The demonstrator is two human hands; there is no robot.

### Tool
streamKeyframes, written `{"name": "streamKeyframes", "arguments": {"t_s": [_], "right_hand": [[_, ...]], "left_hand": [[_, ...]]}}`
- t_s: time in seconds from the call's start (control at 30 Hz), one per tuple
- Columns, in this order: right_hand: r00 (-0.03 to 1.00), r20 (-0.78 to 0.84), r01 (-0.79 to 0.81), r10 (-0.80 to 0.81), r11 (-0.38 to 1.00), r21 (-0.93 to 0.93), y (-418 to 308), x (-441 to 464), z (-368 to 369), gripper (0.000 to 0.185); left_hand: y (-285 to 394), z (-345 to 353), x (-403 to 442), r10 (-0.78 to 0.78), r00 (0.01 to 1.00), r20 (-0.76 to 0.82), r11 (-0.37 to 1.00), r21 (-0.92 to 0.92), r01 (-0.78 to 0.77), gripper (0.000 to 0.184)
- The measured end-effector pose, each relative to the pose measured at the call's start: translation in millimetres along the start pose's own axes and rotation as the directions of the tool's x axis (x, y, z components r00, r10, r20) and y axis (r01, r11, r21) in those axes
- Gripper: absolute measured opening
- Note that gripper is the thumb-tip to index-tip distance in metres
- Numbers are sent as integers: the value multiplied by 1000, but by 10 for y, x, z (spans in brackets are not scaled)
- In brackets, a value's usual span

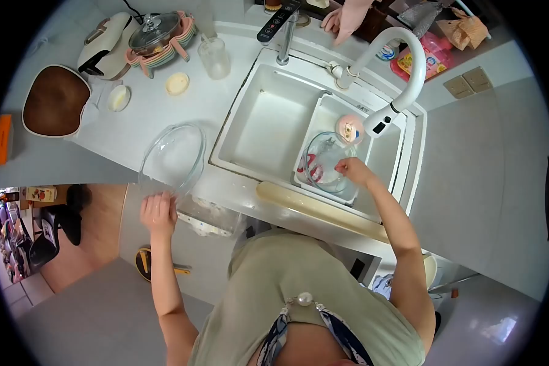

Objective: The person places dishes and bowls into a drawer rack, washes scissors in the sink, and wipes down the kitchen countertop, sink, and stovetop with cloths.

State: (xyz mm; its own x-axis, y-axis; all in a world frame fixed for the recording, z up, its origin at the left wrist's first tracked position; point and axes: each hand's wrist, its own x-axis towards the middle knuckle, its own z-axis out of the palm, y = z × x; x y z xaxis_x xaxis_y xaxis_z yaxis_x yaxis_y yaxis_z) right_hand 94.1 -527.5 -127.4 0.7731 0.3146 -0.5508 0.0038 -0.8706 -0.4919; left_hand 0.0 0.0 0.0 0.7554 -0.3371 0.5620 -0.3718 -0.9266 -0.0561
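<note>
From where I stood, I could not make out a single word or number. The slim black control panel (279, 21) on top of the tap (285, 46) bore small pale and red signs, too tiny to tell. The display (379, 129) on the white faucet (416, 73) showed an unreadable pale mark. Print on the pink packet (432, 55), the container (387, 51) beside it and the carton (41, 194) far off was blurred.

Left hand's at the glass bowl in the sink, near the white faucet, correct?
No: the head view shows the right hand at that glass bowl in the sink, near the white faucet. The left hand is outside the sink.
</note>
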Motion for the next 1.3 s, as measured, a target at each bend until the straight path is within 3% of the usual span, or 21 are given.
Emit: {"name": "streamKeyframes", "arguments": {"t_s": [0.07,0.17,0.2,0.23,0.27,0.3,0.37,0.43,0.53,0.57,0.6,0.63,0.67,0.77,0.8,0.9,0.97,1.03,1.1,1.2,1.3], "right_hand": [[1000,20,20,-21,1000,19,63,61,2,33],[967,237,72,-94,993,98,-232,-33,-112,31],[946,325,-115,-17,917,381,-645,-104,-304,32],[897,440,-324,44,742,587,-1007,-166,-457,32],[958,198,-219,209,975,30,-975,-82,-316,34],[982,-127,-187,140,816,-547,-940,8,-225,36],[976,-183,105,-115,993,-60,-1351,-49,-294,35],[987,57,99,-151,846,525,-2193,-255,-341,34],[875,-24,416,-484,725,550,-3386,-515,-103,42],[746,-78,630,-662,661,407,-3705,-501,51,49],[652,-86,740,-753,608,290,-4050,-494,197,48],[551,-82,829,-831,533,170,-4393,-476,362,48],[532,-94,843,-841,517,150,-4689,-429,569,44],[645,-55,733,-762,597,326,-5347,65,1221,38],[713,-25,631,-701,625,460,-5557,241,1446,32],[846,248,237,-472,749,618,-5938,964,2123,33],[864,248,280,-439,827,488,-5972,1562,2661,39],[890,393,-21,-231,840,542,-5957,2074,3117,47],[853,516,-295,-78,744,599,-5949,2571,3496,48],[782,621,-578,-44,322,750,-5695,3523,4185,49],[844,530,-530,79,-23,848,-5637,4166,4590,45]], "left_hand": [[98,-172,-13,-21,1000,-9,1000,13,22,24],[298,-477,-71,-15,999,-31,1000,5,15,21],[270,-602,-139,-12,1000,0,999,52,12,18],[274,-719,-107,15,1000,11,996,88,-16,17],[281,-800,-150,17,1000,14,995,102,-18,17],[276,-872,-204,21,1000,7,993,118,-22,17],[244,-961,-346,43,999,-25,987,155,-38,16],[195,-1010,-526,67,994,-91,979,197,-48,17],[4,-1120,-804,100,992,-76,980,177,-86,16],[-96,-1145,-913,95,992,-89,984,158,-80,15],[-215,-1172,-1038,94,990,-104,987,139,-79,15],[-357,-1204,-1185,97,988,-116,990,117,-83,15],[-491,-1229,-1364,77,991,-114,993,96,-66,15],[-1032,-1421,-1956,23,998,-51,1000,-2,-23,15],[-1168,-1484,-2155,-26,1000,-9,998,-49,26,16],[-1513,-1591,-2635,-150,983,107,976,-144,164,16],[-1826,-1604,-2867,-205,970,133,962,-154,225,11],[-2139,-1579,-3101,-232,953,194,946,-183,268,11],[-2474,-1533,-3255,-252,938,237,943,-159,293,10],[-2917,-1386,-3593,-324,885,334,932,-50,360,14],[-3300,-1272,-3688,-413,827,382,900,29,435,10]]}}
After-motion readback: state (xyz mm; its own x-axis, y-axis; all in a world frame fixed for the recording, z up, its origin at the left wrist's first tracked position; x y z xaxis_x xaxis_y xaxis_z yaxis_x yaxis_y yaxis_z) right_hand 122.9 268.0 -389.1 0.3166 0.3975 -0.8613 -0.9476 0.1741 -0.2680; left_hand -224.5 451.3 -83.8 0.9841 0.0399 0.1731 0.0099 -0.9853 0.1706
